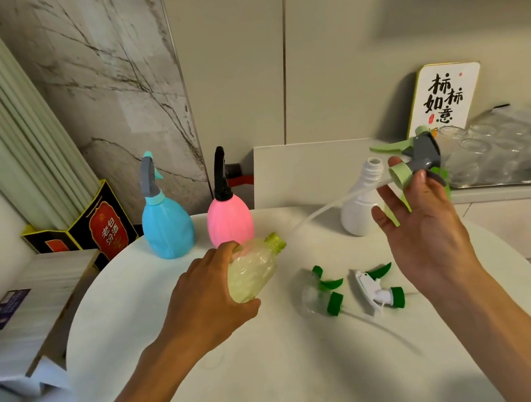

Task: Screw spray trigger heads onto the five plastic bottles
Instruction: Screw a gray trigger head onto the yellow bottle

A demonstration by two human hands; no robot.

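My left hand (202,297) grips a pale yellow-green bottle (254,270), tilted with its open neck up and to the right. My right hand (421,218) holds a grey and light-green trigger head (419,157) up at the right; its white tube (323,209) slants down toward the bottle's neck without reaching it. A blue bottle (166,225) and a pink bottle (229,220) stand at the back, each with a head on. A white bottle (360,201) stands open-necked behind my right hand. Two green-collared trigger heads (326,292) (380,290) lie on the round white table (273,362).
Clear glass jars (493,153) on a tray sit at the back right beside a calligraphy sign (442,99). A black and yellow box (98,230) and a stack of boards and cartons (24,305) stand left of the table. A wall rises close behind.
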